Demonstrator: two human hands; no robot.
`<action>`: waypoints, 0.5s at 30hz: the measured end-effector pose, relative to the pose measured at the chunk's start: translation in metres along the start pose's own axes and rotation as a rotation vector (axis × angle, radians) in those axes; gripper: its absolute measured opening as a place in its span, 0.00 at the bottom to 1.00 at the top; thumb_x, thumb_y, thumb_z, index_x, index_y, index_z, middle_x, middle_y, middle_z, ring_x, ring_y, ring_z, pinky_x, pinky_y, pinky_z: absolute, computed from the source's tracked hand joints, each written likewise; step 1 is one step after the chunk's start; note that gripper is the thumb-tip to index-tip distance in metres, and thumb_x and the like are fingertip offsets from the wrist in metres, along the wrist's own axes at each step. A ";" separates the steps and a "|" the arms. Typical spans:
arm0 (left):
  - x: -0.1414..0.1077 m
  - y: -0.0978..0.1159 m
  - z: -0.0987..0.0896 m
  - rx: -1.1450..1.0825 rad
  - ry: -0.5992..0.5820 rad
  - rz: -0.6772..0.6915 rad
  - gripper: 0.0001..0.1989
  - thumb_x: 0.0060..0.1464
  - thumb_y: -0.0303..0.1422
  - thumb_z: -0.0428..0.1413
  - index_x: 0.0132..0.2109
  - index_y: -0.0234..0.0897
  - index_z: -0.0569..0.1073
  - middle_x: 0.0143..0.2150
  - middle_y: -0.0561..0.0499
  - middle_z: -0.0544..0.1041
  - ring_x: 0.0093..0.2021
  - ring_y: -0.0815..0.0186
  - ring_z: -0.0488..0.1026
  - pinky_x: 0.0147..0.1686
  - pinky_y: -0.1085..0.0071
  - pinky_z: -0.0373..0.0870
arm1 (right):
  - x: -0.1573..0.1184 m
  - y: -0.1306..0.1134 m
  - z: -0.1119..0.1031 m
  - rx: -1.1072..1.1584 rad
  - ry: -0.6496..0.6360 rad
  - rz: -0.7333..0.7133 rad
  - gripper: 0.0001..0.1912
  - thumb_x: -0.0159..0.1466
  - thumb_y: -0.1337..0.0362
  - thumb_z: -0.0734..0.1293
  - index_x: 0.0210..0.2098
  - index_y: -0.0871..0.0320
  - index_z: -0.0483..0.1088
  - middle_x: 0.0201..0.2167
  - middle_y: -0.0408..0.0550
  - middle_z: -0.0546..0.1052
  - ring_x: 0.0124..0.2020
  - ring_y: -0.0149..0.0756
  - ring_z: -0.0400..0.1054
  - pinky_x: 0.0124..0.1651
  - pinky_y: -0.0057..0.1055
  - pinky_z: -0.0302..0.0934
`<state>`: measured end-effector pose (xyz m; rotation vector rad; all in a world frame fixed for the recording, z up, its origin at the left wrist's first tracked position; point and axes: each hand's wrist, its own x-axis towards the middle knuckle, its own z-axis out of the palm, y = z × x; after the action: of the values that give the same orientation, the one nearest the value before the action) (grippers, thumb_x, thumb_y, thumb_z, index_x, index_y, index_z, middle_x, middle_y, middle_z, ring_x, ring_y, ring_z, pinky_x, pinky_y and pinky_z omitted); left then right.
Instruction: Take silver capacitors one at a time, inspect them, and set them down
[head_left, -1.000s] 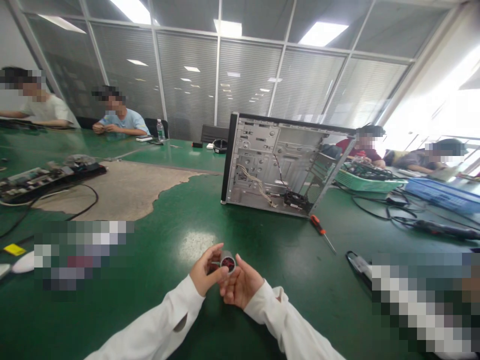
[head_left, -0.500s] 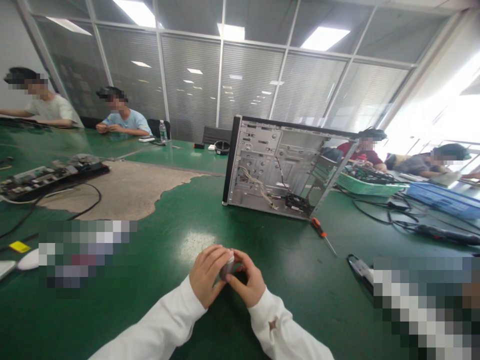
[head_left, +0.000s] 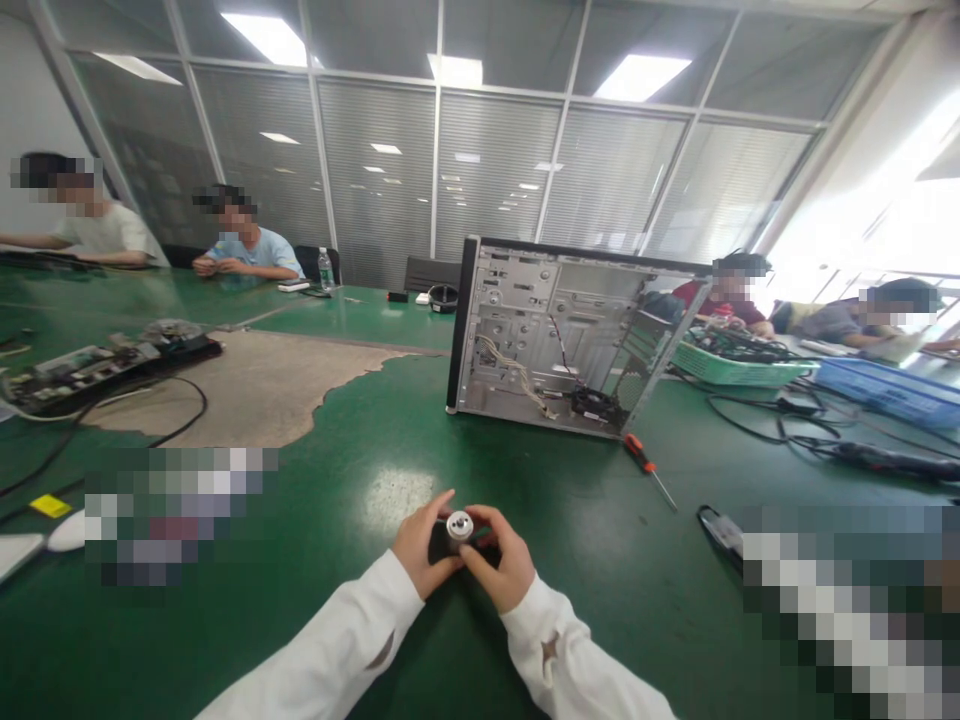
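Bright overall. Window (head_left: 900, 185) right of computer case (head_left: 596, 335) blown out white. Rectangular lamp glints on glass partition (head_left: 495, 165) behind case; glare patch on bench (head_left: 375, 425) before it. Lines slant toward edges; fine detail soft; mosaic blocks cover patches either side.

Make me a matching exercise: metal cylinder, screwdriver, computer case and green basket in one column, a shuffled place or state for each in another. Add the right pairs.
Column one
1. metal cylinder
2. screwdriver
3. computer case
4. green basket

Column two
A. open-sided, with a black fan inside
B. next to a blue basket
C. gripped by the right hand, left hand alongside
D. lying down, orange and black handle

Pairs: 1-C, 2-D, 3-A, 4-B
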<state>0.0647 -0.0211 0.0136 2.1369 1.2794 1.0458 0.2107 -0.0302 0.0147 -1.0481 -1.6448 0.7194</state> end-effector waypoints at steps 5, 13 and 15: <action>0.002 0.000 -0.002 0.054 -0.021 -0.035 0.24 0.35 0.29 0.56 0.44 0.37 0.61 0.40 0.48 0.69 0.41 0.61 0.66 0.41 0.63 0.61 | 0.002 -0.004 -0.005 0.091 0.051 -0.084 0.14 0.50 0.68 0.60 0.37 0.57 0.64 0.35 0.47 0.68 0.33 0.31 0.63 0.28 0.25 0.59; 0.001 0.008 -0.006 0.171 -0.017 0.154 0.16 0.40 0.36 0.54 0.39 0.37 0.64 0.35 0.48 0.70 0.37 0.60 0.66 0.36 0.63 0.62 | 0.000 -0.014 -0.008 0.018 0.087 -0.230 0.11 0.51 0.68 0.60 0.34 0.56 0.67 0.36 0.49 0.67 0.36 0.34 0.62 0.29 0.27 0.60; 0.000 0.010 -0.006 0.193 -0.003 0.218 0.16 0.42 0.37 0.52 0.40 0.37 0.64 0.36 0.47 0.70 0.38 0.60 0.65 0.38 0.62 0.60 | -0.001 -0.016 -0.009 -0.011 0.081 -0.249 0.10 0.51 0.69 0.61 0.34 0.56 0.67 0.35 0.50 0.67 0.37 0.35 0.62 0.32 0.29 0.60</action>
<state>0.0653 -0.0257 0.0247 2.4670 1.2098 1.0400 0.2144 -0.0383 0.0307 -0.8499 -1.6736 0.4975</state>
